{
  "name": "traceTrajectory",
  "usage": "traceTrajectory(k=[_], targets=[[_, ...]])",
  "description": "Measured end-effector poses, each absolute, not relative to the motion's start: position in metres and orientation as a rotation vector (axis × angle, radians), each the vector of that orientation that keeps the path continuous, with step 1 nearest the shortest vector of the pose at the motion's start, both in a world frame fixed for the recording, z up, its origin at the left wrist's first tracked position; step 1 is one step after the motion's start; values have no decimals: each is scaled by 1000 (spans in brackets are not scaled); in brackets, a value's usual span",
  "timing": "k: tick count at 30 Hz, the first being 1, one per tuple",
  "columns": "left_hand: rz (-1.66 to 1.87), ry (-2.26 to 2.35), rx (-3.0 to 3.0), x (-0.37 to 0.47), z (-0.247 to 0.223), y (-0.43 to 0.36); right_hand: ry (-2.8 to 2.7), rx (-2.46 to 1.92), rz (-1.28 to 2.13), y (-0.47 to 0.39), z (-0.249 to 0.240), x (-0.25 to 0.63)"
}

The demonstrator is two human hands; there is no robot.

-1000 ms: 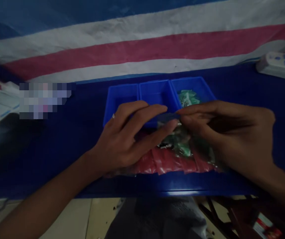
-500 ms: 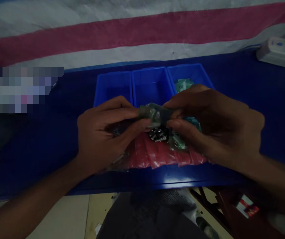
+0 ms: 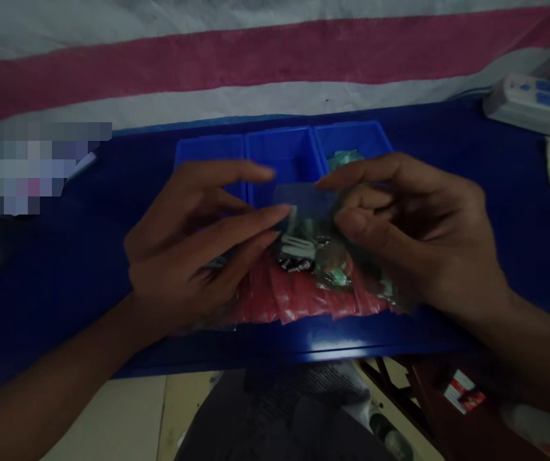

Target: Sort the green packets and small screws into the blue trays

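Note:
In front of me a small clear plastic bag (image 3: 306,200) hangs from my right hand (image 3: 413,230), its upper right edge pinched between thumb and fingers. Several small pale strips (image 3: 298,245) show at its lower part; I cannot tell whether all of them lie inside it. My left hand (image 3: 202,237) is at the bag's left edge, fingers spread and index finger raised; its fingertips reach the bag without a visible grip. Below lie red plastic packets (image 3: 289,298) in a row, with dark shiny parts (image 3: 296,264) and a clear packet with something green (image 3: 337,275) on top.
Behind my hands stand three blue bins (image 3: 284,137) side by side; the right one holds green packets (image 3: 344,159). A white power strip (image 3: 529,105) lies at the back right of the blue table (image 3: 447,147). A striped sheet (image 3: 255,54) hangs behind.
My left hand has loosened its pinch on the bag and spread its fingers. The bag now hangs flatter from my right hand, and the view has shifted slightly.

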State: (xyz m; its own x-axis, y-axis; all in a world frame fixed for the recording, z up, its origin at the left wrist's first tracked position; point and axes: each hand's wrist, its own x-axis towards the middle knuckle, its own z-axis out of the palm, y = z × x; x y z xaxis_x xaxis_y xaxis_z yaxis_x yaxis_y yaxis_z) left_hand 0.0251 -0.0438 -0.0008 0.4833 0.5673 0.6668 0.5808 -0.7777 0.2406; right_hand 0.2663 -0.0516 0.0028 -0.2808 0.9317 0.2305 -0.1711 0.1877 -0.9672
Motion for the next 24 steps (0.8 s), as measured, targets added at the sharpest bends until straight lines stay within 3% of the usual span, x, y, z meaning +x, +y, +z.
traceTrajectory(k=[11,13,19,24], targets=[[-1166,-1019,-2796,27,-4,-46,-1471,-573,1471,-51,-3,268],[-1161,-1047,-2834,26,-2,-47,-1598,-588,1299,-53,-5,269],[-1185,-1048,-2877,27,-3,-45,-2031,-856,242,-57,-7,276],[-1172,-1162,-2925,29,-5,-49,-2039,-856,294,-61,-13,274]])
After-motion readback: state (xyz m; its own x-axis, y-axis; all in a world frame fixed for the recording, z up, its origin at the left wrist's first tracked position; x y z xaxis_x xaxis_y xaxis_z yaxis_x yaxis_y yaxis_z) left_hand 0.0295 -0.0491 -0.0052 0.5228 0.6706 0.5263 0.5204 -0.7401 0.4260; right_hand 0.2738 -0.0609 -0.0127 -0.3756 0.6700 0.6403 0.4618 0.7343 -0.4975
